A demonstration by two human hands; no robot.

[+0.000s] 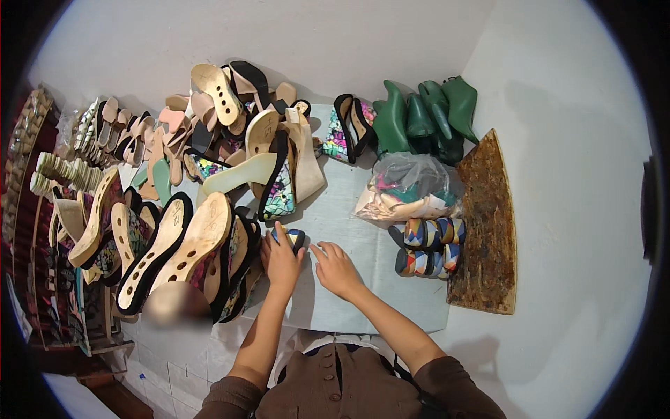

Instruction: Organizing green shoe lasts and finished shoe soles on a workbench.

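My left hand (281,264) is at the table's middle, its fingers and thumb round a small curved piece (296,239) patterned in blue, yellow and white with a dark edge. It looks like a sandal strap, though the hand hides much of it. Just to the right, my right hand (337,269) hovers with fingers apart and nothing in them, its fingertips short of the piece. Farther right lie several similar patterned strap pieces (417,234) with dark lining, set in two rows.
Wooden-coloured wedge soles (195,241) crowd the left side, with more sandal parts heaped behind. A patterned wedge (280,192) stands beyond my left hand. Green shoe lasts (391,119) and a clear plastic bag (412,185) sit at the far right, beside a stained brown board (488,230).
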